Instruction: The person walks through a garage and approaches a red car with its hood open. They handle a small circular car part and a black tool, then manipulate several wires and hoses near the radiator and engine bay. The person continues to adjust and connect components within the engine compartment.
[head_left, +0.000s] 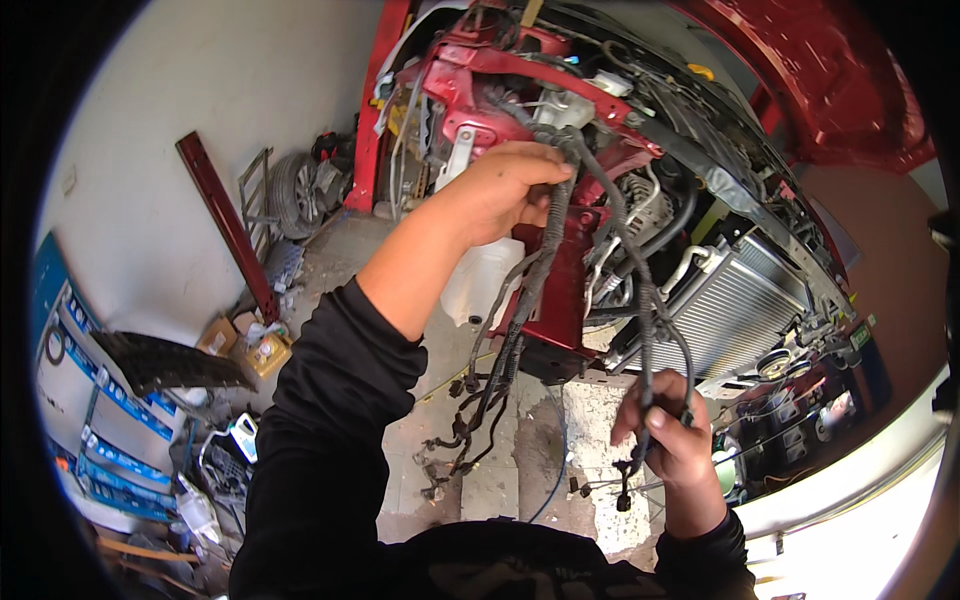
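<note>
My left hand [510,190] grips the upper part of a dark corrugated wiring harness [540,260], its fingers partly hidden behind it, in front of a red metal frame member [563,318]. Below it, several loose branches with connectors [458,432] dangle over the floor. My right hand [665,425] is closed on another branch of the harness [645,325] lower at the right, with black connectors hanging beneath. A white plastic reservoir [478,285] is behind my left wrist. A silver radiator [720,310] stands to the right of the harness.
An opened car front [535,70] has a raised red hood [830,80]. A wheel [295,195], a red beam [225,225], a black panel [170,360] and boxes [220,335] lie along the left wall. A thin blue hose [562,450] crosses the tiled floor.
</note>
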